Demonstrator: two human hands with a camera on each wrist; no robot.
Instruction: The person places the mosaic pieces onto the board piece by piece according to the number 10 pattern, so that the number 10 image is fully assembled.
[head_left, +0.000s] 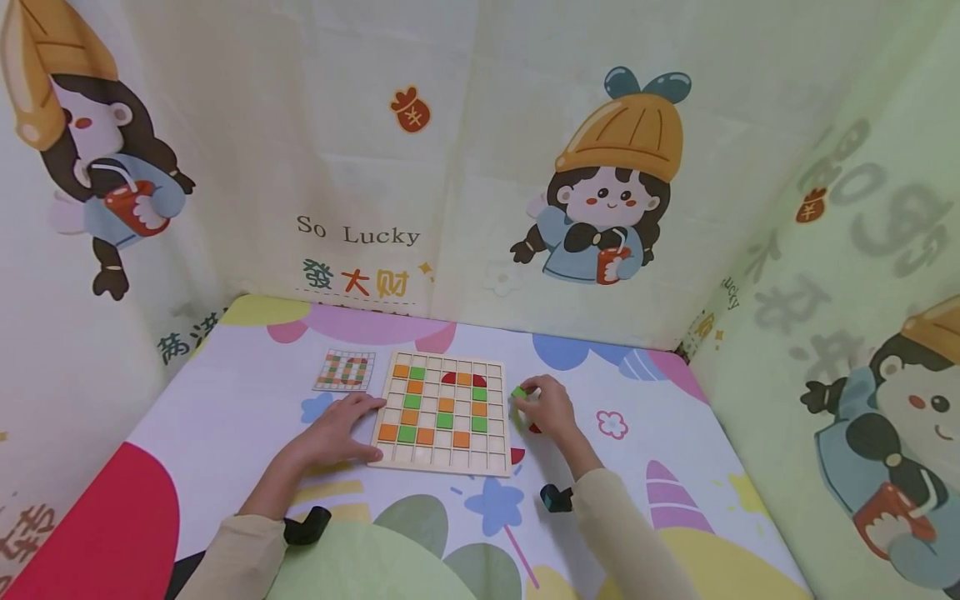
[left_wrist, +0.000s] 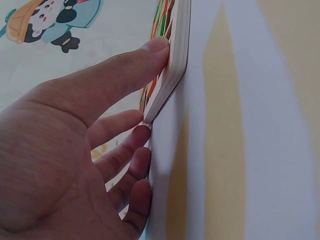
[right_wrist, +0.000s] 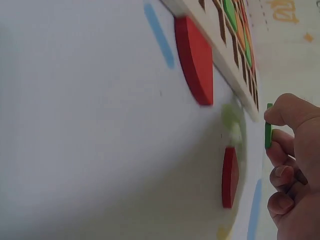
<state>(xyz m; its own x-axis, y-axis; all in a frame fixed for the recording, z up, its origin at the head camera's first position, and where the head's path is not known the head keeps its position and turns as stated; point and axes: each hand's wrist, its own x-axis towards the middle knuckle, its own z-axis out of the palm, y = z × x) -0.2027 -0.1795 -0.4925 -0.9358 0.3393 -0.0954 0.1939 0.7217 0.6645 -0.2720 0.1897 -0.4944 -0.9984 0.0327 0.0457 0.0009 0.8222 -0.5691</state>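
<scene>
In the head view, a wooden grid board lies on the table with orange, green and red tiles in some of its squares. My left hand rests against the board's left side, and the left wrist view shows the thumb touching the edge. Just beyond the right side, my right hand pinches a small green square tile between thumb and finger, off the table. Below that hand lie two red curved-edge tiles; one red tile is close beside the board, the other red tile farther off.
A small printed pattern card lies left of the board, showing a similar coloured grid. The table is covered with a colourful patterned cloth. Printed curtains stand at the back and sides. Dark devices are at both wrists.
</scene>
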